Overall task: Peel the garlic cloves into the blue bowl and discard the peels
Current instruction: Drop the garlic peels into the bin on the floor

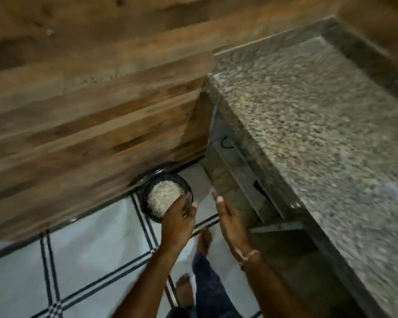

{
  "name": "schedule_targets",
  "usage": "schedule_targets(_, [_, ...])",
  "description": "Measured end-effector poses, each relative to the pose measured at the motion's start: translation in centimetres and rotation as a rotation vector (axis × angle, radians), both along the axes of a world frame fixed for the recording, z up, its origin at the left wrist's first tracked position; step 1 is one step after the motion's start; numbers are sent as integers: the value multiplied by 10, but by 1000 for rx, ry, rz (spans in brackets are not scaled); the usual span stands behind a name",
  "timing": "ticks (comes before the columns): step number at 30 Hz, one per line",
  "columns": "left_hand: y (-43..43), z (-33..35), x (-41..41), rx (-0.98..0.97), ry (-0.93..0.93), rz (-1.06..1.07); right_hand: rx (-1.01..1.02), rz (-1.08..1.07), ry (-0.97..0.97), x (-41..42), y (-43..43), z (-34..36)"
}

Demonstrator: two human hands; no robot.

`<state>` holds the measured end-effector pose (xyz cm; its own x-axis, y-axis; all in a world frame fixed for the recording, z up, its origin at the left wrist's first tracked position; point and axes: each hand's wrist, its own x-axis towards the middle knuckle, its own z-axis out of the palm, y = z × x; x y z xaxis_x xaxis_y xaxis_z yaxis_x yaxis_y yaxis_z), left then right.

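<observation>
My left hand (178, 222) grips the near rim of a round black container (147, 191), thumb and fingers curled over the edge. The container is filled with pale, flaky garlic peels (162, 196) and sits low, close to the foot of the wood-patterned wall. My right hand (230, 216) is held beside it to the right with straight fingers, touching nothing. No blue bowl or garlic cloves are in view. The picture is blurred by motion.
A speckled granite counter (326, 125) fills the right side, with a shelf recess (244, 180) under it. A wood-patterned wall (90, 99) covers the left and top. Below are white floor tiles with black lines (90, 260) and my bare feet (203, 241).
</observation>
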<state>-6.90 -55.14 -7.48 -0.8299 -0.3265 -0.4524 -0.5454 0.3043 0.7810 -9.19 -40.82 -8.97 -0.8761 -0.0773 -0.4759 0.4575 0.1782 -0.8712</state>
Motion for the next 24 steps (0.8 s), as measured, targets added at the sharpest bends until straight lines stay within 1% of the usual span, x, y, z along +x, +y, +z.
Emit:
schedule_targets(4, [82,39,38,-42,100,-285,118,-110,163,68,86,48])
schedule_targets(7, [145,56,51,-120,199,-466,272,-177,277,102,151,59])
schedule_targets(9, [188,65,57,-155,226,-540,363,-196,312,120,193,61])
schedule_targets(12, [259,76,64,-155,271,-660,470,-290,337,146,260,65])
schedule_targets(15, [328,81,76,-132,308,-740,521,-367,333,171,324,65])
schedule_targets(17, [374,80,86,-122,298,-782,548,-407,311,187,368,62])
schedule_targets(22, [456,69,93,-102,266,-850,579,-464,280,202,451,58])
schedule_targets(24, [478,62,90,-139,269,-853,606,-488,273,204,474,54])
